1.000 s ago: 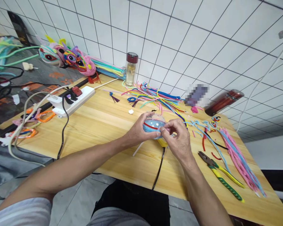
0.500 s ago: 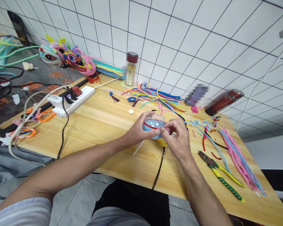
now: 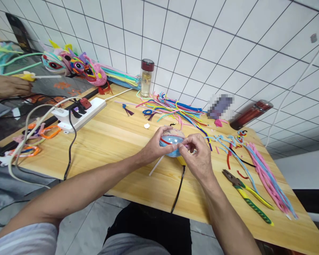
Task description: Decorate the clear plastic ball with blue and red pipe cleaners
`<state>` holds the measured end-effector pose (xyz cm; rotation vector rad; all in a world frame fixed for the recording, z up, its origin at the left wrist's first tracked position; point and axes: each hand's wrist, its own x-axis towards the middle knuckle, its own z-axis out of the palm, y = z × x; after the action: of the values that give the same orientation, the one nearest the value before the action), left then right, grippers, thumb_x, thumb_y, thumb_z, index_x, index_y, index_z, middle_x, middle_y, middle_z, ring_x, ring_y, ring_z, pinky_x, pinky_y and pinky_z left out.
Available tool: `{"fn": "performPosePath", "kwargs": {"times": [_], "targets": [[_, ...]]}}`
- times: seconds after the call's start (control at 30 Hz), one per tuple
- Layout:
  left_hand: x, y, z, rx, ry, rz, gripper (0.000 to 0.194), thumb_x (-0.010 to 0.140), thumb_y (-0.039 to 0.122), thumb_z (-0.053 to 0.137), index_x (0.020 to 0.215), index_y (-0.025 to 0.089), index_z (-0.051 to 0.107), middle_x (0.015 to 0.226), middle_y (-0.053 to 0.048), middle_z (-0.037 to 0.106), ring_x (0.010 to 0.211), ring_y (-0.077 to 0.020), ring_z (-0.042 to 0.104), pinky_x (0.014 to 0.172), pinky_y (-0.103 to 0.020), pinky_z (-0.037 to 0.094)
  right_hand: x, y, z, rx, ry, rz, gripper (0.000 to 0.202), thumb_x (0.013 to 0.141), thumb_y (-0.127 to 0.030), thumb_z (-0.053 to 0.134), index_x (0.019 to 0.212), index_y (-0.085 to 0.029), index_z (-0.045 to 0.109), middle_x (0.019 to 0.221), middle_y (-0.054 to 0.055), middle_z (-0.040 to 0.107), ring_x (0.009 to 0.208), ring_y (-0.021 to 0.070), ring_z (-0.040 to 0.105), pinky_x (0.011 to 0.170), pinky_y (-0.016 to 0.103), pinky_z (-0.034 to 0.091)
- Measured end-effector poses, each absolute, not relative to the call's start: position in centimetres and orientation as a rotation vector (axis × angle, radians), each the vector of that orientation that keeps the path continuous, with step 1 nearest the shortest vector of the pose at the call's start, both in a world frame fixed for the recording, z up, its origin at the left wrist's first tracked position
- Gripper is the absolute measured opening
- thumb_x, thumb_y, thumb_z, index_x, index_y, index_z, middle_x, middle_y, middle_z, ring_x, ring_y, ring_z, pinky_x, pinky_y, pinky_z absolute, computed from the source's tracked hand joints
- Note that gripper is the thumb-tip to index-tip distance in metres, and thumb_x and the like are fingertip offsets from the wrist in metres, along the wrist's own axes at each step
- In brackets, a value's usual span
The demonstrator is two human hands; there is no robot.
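A clear round ball (image 3: pixel 172 141) is partly covered with light blue pipe cleaner. Across its front runs a red pipe cleaner (image 3: pixel 164 140). My left hand (image 3: pixel 156 143) is curled around the ball's left side, thumb in front and fingers over the top. At the right side, my right hand (image 3: pixel 196 152) pinches close to the red strip's end. A bit of pink or purple shows between those fingers, but its kind is unclear. Partly hidden below the ball lies a yellow glue gun (image 3: pixel 181 161) with a black cord and a white glue stick (image 3: pixel 156 165).
Pliers (image 3: pixel 247 194) and pink pipe cleaners (image 3: pixel 267 177) lie at right. More pipe cleaners (image 3: pixel 175 108), a glass bottle (image 3: pixel 147 78) and a red flask (image 3: pixel 252 115) line the back. At left are a power strip (image 3: pixel 82 115) and a co-worker's hand (image 3: pixel 10 86) with another glue gun.
A co-worker's hand with a yellow glue gun has come into view at the far left. The view has shifted slightly; my hands keep nearly the same hold on the ball.
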<state>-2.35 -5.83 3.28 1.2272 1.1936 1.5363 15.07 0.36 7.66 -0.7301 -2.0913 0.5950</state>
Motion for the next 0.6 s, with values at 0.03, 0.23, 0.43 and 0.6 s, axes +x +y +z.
{"fn": "performPosePath", "kwargs": {"times": [0.03, 0.23, 0.43, 0.6], "targets": [[-2.32, -5.79, 3.27, 1.223, 1.2, 1.541, 0.081, 0.078, 0.054, 0.082, 0.141, 0.018, 0.048, 0.151, -0.018, 0.058, 0.144, -0.0375, 0.056, 0.123, -0.053, 0.044, 15.05, 0.36, 7.65, -0.726, -2.091, 0.595, 0.01, 0.087, -0.022, 0.069, 0.079, -0.025, 0.065, 0.08, 0.0, 0.058, 0.068, 0.0161, 0.053, 0.063, 0.032, 0.046], [-2.42, -5.74, 3.27, 1.198, 1.213, 1.519, 0.077, 0.08, 0.053, 0.078, 0.141, 0.017, 0.048, 0.152, -0.018, 0.058, 0.142, -0.0371, 0.058, 0.121, -0.053, 0.046, 14.93, 0.26, 7.55, -0.708, -2.082, 0.599, 0.011, 0.088, -0.021, 0.069, 0.079, -0.025, 0.064, 0.081, -0.001, 0.058, 0.068, 0.0156, 0.053, 0.062, 0.032, 0.045], [-2.58, -5.81, 3.38, 1.212, 1.226, 1.516, 0.075, 0.08, 0.053, 0.078, 0.14, 0.017, 0.05, 0.153, -0.018, 0.057, 0.143, -0.0379, 0.057, 0.121, -0.052, 0.046, 14.97, 0.21, 7.49, -0.732, -2.079, 0.605, 0.011, 0.087, -0.021, 0.069, 0.078, -0.024, 0.063, 0.081, -0.001, 0.058, 0.067, 0.0151, 0.052, 0.063, 0.032, 0.046], [-2.38, -5.74, 3.42, 1.203, 1.251, 1.53, 0.077, 0.077, 0.053, 0.082, 0.138, 0.017, 0.051, 0.148, -0.018, 0.061, 0.139, -0.0369, 0.061, 0.118, -0.051, 0.049, 14.99, 0.27, 7.48, -0.738, -2.092, 0.601, 0.01, 0.088, -0.023, 0.068, 0.079, -0.024, 0.063, 0.081, 0.0, 0.058, 0.067, 0.0157, 0.052, 0.064, 0.032, 0.047]]}}
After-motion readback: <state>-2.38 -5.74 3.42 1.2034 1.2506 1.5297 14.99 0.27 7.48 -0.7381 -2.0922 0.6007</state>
